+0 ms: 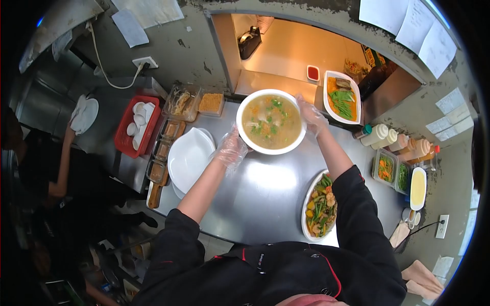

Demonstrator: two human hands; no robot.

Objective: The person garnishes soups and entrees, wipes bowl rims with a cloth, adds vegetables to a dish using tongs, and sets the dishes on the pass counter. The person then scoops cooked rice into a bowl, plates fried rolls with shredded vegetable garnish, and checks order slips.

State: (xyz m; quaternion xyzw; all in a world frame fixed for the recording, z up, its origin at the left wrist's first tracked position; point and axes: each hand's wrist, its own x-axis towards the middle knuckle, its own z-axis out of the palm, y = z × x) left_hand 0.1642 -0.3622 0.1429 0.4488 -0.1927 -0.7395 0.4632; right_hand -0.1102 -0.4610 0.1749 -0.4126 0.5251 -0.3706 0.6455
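Note:
Between my two gloved hands is a round white bowl of soup [271, 122], filled with pale broth and topped with chopped green herbs. My left hand [232, 148] grips its lower left rim, fingers partly hidden beneath it. On the right side, my right hand [311, 116] holds the rim under a clear plastic glove. The bowl is level, near the pass-through window at the counter's back. Close to my left forearm sit stacked white dishes [190, 159]. An oval plate of stir-fried vegetables [320, 206] lies beside my right arm, partly covered by the sleeve.
On the window ledge are a white dish of curry with green beans [342, 97] and a small red sauce dish [313, 73]. Squeeze bottles [377, 133] line the right wall. A red basket [137, 126] stands left. Another person's hand holds a white plate [86, 116] at far left.

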